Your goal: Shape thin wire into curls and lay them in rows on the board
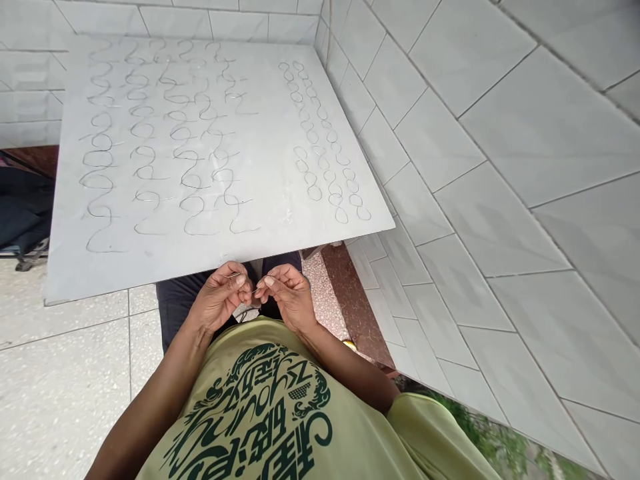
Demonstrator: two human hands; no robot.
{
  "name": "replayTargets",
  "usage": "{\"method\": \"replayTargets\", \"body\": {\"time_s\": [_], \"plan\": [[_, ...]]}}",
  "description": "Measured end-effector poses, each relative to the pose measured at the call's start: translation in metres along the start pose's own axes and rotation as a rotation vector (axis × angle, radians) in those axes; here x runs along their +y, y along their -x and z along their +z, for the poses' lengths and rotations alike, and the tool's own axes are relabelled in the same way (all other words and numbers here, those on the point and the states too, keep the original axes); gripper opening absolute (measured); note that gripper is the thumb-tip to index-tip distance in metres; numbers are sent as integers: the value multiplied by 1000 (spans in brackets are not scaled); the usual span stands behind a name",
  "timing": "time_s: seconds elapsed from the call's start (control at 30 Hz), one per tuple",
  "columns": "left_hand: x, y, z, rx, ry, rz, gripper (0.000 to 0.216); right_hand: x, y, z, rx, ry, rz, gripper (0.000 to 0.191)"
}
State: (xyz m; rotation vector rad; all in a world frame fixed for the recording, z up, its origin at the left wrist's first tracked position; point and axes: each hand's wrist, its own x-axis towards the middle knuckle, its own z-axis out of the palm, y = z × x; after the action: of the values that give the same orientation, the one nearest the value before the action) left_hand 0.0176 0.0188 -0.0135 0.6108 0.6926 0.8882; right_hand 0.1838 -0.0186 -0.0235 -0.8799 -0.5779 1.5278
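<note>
Just beyond the near edge of a white board (pixel 270 180), my two hands are close together over my lap. My left hand (pixel 223 297) pinches a thin wire (pixel 254 291) between thumb and fingertips. Closed on the same wire from the other side is my right hand (pixel 289 297), its thumb pressed to the fingers. Fingers cover most of the wire, so its full shape is hidden. On the board's left part lie columns of thin S-shaped bent wires (pixel 187 155). Smaller figure-eight wire pieces (pixel 331 177) form slanting rows on the right.
A white tiled wall (pixel 450 153) runs along the board's right side, and another tiled wall (pixel 240 27) stands behind it. Pale speckled floor (pixel 75 360) shows at the lower left. A dark bag-like object (pixel 25 210) sits at the left edge.
</note>
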Motion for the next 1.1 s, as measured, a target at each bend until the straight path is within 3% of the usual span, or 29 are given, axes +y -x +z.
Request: {"method": "replayTargets", "body": {"time_s": [0.23,0.6,0.93,1.1], "plan": [[1,0,0,-5,11,-34,19,-2,2,-4,-56,37,10,31],[3,3,-2,-20,9,-85,18,6,4,-6,1,130,-21,35],[6,3,4,29,-116,-16,21,1,4,-12,-30,95,0,29],[8,4,5,98,-158,69,35,0,2,-17,-47,89,-19,27]]}}
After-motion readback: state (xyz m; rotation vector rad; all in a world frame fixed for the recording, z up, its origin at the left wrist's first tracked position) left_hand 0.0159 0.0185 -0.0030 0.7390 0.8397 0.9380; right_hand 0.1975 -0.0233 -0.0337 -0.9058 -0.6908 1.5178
